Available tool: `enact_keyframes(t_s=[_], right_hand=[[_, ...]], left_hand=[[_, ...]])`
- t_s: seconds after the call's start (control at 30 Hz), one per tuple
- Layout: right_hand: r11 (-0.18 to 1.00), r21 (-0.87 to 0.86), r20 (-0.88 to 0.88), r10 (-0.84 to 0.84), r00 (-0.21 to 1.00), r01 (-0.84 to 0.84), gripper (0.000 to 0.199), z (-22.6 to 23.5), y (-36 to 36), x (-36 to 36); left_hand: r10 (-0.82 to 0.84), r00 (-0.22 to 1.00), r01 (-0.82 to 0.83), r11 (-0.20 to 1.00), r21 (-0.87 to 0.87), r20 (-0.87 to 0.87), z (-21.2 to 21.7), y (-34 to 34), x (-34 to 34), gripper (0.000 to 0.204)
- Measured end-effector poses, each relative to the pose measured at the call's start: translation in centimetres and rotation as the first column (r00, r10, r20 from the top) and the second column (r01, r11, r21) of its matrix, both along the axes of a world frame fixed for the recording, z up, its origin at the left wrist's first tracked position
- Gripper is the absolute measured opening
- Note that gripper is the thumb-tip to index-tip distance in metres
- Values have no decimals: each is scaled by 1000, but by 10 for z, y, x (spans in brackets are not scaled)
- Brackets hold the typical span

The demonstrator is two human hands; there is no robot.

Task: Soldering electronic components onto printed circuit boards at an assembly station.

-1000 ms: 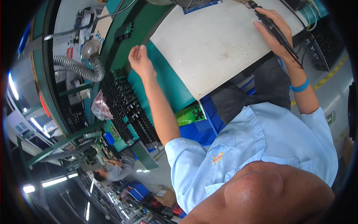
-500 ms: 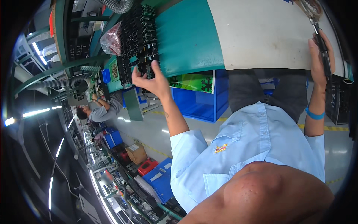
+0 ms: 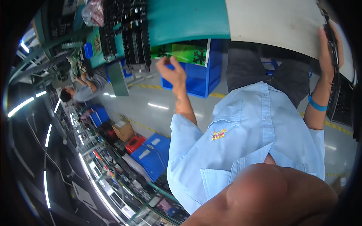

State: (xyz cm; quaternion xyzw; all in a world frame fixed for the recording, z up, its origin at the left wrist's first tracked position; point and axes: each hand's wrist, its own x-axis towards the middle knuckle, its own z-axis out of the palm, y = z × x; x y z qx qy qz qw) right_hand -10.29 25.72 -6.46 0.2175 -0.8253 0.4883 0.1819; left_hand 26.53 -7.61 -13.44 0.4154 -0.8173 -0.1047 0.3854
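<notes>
My left hand (image 3: 172, 72) is raised in front of the bench, just right of the stacked black toothed strips (image 3: 136, 47). Its fingers are loosely curled with the thumb apart, and I see nothing held in it. At the far right, my right hand (image 3: 327, 56) wraps round a long, narrow black piece (image 3: 334, 51) with an uneven edge. The thumb is on one side and the fingers on the other. This piece stands nearly lengthwise at the bench's right end; its exact kind is hard to make out.
The bench has a green mat (image 3: 188, 19) and a pale board (image 3: 269, 28). Below stands a blue crate (image 3: 215, 71) with a green patterned sheet (image 3: 188, 54). A clear bag (image 3: 93, 13) lies at upper left. Another person (image 3: 88, 88) works farther left; blue bins (image 3: 152, 154) stand behind.
My left hand has come away from the black strips and its fingers have curled in. The whole view has shifted, and the round-ended metallic part near my right hand is no longer visible.
</notes>
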Motion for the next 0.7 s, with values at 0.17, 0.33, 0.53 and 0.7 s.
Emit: enact_keyframes(t_s=[0.17, 0.33, 0.53, 0.7], right_hand=[[989, 145, -57, 52, 997, -43, 41, -12, 10, -21], [965, 259, -122, 74, 990, -40, 40, -13, 18, -35], [956, 292, -122, 75, 990, -36, 46, -26, 33, -66], [979, 205, -71, 19, 997, -5, 48, -19, 9, -37]], left_hand=[[327, 945, -202, 640, 742, -25, -156, 4, 92, 45], [416, 896, -265, 224, 938, 154, -243, 14, 116, 51], [652, 744, 114, 91, 989, -146, -267, -32, 65, 42], [810, 437, 187, 343, 920, -391, -287, -44, 77, 35]])
